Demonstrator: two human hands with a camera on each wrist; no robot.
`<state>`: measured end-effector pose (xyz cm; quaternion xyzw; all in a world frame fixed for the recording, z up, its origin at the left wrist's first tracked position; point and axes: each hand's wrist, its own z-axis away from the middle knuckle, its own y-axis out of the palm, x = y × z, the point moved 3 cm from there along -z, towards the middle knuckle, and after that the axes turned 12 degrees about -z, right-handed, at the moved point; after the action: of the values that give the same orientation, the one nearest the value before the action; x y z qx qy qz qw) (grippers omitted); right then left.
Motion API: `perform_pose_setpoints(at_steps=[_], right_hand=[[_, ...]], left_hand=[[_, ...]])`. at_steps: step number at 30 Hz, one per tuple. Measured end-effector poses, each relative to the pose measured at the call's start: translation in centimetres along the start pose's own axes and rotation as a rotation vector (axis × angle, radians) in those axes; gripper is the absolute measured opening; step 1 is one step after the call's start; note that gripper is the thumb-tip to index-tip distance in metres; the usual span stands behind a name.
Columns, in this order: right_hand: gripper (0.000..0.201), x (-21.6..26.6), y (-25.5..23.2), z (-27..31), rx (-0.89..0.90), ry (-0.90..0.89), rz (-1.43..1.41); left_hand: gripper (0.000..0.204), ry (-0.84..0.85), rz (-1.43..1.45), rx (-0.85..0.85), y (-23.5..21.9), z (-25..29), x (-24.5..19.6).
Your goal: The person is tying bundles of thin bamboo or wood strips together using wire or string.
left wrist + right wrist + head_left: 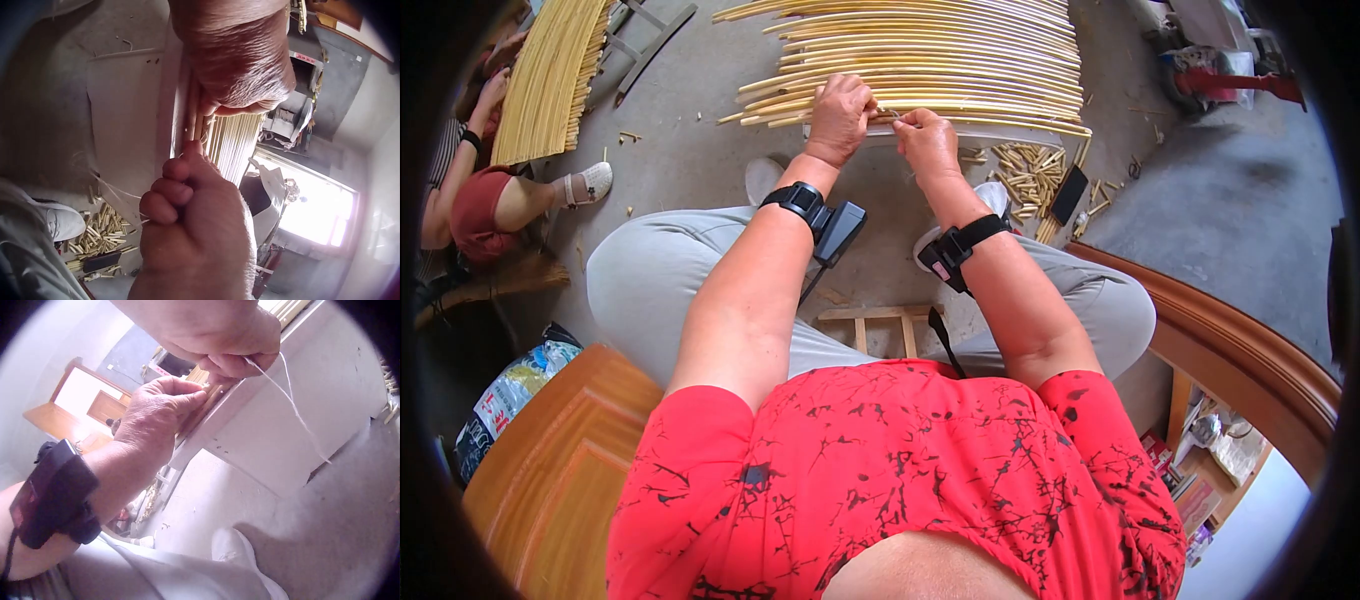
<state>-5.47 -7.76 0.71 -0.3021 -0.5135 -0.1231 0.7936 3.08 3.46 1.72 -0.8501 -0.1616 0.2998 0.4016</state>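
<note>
My left hand and right hand work close together at the near edge of a mat of thin yellow sticks. A white string is held in the right hand's curled fingers, and its loose ends hang down in the right wrist view. Thumb and forefinger of the left hand pinch together at the edge stick, where a short bit of string shows between the hands. In the left wrist view, the right hand has its fingertips right at the outermost sticks; the left hand's fingertips are partly hidden.
A pile of short stick offcuts lies on the floor beside a dark flat object. On the left, another person sits by a second stick mat. A small wooden stool stands between my legs.
</note>
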Motion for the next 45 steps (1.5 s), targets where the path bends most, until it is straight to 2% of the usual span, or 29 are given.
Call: perform_pose_setpoints(at_steps=[2, 5, 7, 10, 14, 16, 20, 22, 23, 25, 26, 28, 29, 30, 32, 34, 36, 38, 40, 43, 45], right_hand=[[0.01, 0.0, 0.1, -0.1, -0.005, 0.004, 0.011], [0.009, -0.3, 0.5, -0.6, -0.019, -0.1, 0.104], [0.012, -0.1, 0.9, -1.0, -0.098, -0.212, 0.208], [0.015, -0.4, 1.4, -1.4, -0.078, -0.131, 0.186], [0.015, -0.9, 1.3, -1.6, -0.02, -0.141, 0.166], [0.011, -0.7, 1.4, -1.7, -0.036, -0.267, 0.306], [0.009, 0.2, 1.4, -1.7, -0.029, -0.284, 0.401], [0.01, 1.3, 1.5, -1.3, -0.089, -0.429, 0.432], [0.01, 1.8, 1.4, -1.3, -0.087, -0.429, 0.432], [0.014, 2.7, 1.3, -1.6, 0.032, -0.205, 0.396], [0.014, 3.7, 0.9, -1.5, 0.034, -0.208, 0.396], [0.016, 5.4, 0.3, -1.3, 0.152, -0.295, 0.675], [0.016, 5.5, 0.2, -2.0, 0.147, -0.289, 0.801], [0.016, 5.6, 0.3, -2.1, 0.151, -0.289, 0.807], [0.013, 6.5, 0.4, -2.2, 0.054, -0.635, 0.88], [0.016, 6.2, 1.2, -3.5, 0.121, -0.572, 0.843], [0.019, 5.0, 2.3, -5.2, 0.268, -0.27, 0.891], [0.028, 5.1, 2.3, -6.2, 0.321, -0.145, 0.876], [0.031, 5.8, 2.7, -6.2, 0.337, -0.174, 1.001], [0.03, 7.3, 2.9, -5.1, 0.321, -0.182, 1.05], [0.028, 6.6, 3.2, -5.7, 0.343, -0.222, 1.046]], left_hand=[[0.01, 0.0, 0.002, -0.008, 0.0, 0.0, 0.0], [0.01, 0.001, 0.001, -0.017, 0.2, 0.1, 0.1], [0.01, 0.002, -0.003, -0.021, 0.2, 0.0, 0.2], [0.009, -0.002, 0.008, -0.027, 0.2, 0.2, 0.1], [0.01, 0.0, 0.043, -0.03, -0.1, 0.2, 0.2], [0.01, -0.006, 0.052, -0.035, 0.0, 0.3, 0.2], [0.008, -0.002, 0.05, -0.054, 0.1, 0.2, 0.2], [0.008, -0.004, 0.042, -0.057, 0.1, 0.3, 0.1], [0.008, -0.003, 0.04, -0.062, 0.1, 0.3, 0.1], [0.008, -0.001, 0.037, -0.07, 0.0, 0.3, 0.0], [0.008, 0.0, 0.037, -0.059, 0.0, 0.4, 0.0], [0.008, -0.007, 0.036, -0.055, -0.1, 0.3, 0.2], [0.009, -0.009, 0.054, -0.057, -0.1, 0.4, 0.2], [0.009, -0.01, 0.073, -0.06, -0.1, 0.4, 0.2], [0.011, 0.003, 0.075, -0.079, 0.0, 0.3, 0.2], [0.012, 0.004, 0.062, -0.117, -0.2, 0.2, 0.3], [0.013, 0.005, 0.075, -0.115, -0.3, 0.3, 0.4], [0.014, 0.001, 0.087, -0.114, -0.5, 0.3, 0.5], [0.017, 0.007, 0.096, -0.092, -0.5, 0.3, 0.4], [0.018, 0.021, 0.123, -0.1, -0.3, 0.3, 0.5], [0.014, 0.011, 0.102, -0.074, 0.1, 0.4, 0.8]])
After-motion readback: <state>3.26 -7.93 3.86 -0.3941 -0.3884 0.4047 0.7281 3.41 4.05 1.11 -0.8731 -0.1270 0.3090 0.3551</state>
